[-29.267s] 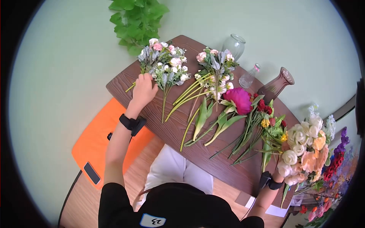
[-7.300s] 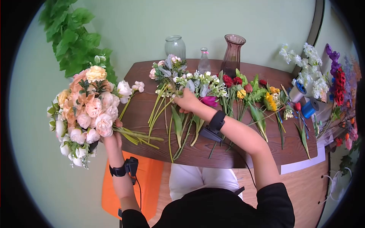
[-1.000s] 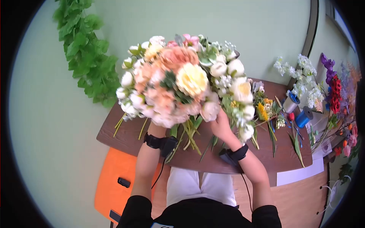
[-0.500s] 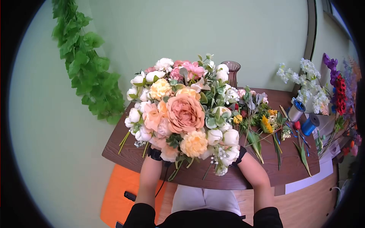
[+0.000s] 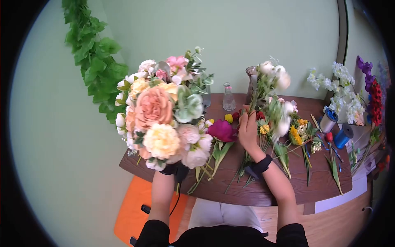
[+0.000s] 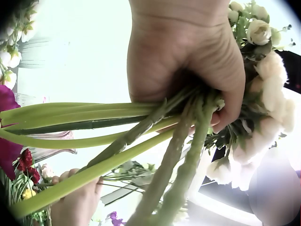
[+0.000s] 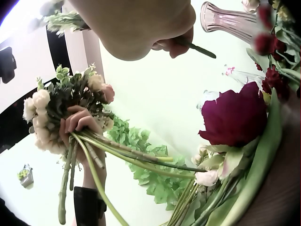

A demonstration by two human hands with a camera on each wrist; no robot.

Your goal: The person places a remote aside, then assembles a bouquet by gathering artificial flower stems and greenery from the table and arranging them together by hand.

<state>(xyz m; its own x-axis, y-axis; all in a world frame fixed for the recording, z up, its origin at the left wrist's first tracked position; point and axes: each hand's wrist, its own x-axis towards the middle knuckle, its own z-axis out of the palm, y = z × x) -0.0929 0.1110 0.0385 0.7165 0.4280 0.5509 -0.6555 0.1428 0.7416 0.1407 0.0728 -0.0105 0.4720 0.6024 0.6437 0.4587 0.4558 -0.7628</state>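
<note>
The left hand (image 6: 186, 52) grips a thick bundle of green stems (image 6: 174, 160) beneath a large bouquet of peach, cream and white flowers (image 5: 154, 111); in the head view the blooms hide this hand. The right wrist view shows the left hand (image 7: 82, 123) with fingers curled round the stems. To the right, the right hand (image 5: 249, 132) pinches the stem (image 7: 203, 50) of a spray of white flowers (image 5: 279, 76), raised over the table and blurred. A magenta flower (image 5: 222, 130) lies between the bouquet and the right hand.
On the dark wooden table (image 5: 222, 187) stand a small clear vase (image 5: 228, 99) and a purplish vase (image 5: 250, 78). Loose red and yellow flowers (image 5: 295, 135), a blue ribbon spool (image 5: 343, 136) and a white spool (image 5: 328, 120) lie to the right. Green vines (image 5: 96, 61) hang on the left.
The bouquet has moved left from the table's middle. The right hand, hidden behind the blooms half a second ago, is now apart from them with a white spray. The magenta flower and small vase are uncovered.
</note>
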